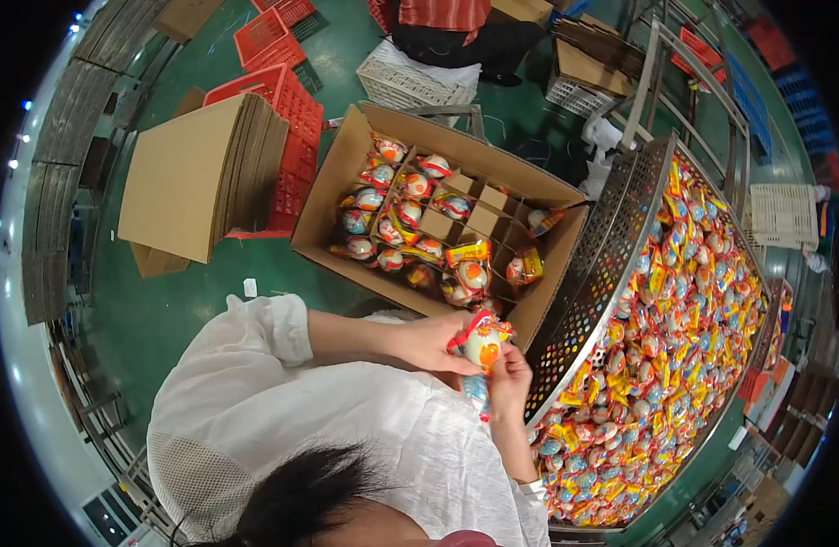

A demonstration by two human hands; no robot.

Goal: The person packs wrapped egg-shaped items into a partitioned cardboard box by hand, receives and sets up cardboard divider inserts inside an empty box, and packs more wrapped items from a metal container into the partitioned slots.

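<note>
My left hand is closed around the side of a wrapped egg-shaped ball, white with orange marks in a clear, red and yellow wrapper. My right hand pinches the same ball's wrapper from the other side. A bluish wrapped ball shows just below, between the hands; which hand bears it is unclear. Both hands are over the near edge of an open cardboard box. Inside, card dividers form cells, several with wrapped balls in them. Some balls lie on top of the dividers near my hands.
A perforated metal bin heaped with wrapped balls stands close at right. Flattened cartons lean by a red crate at left. Beyond the box are a white crate and a seated person.
</note>
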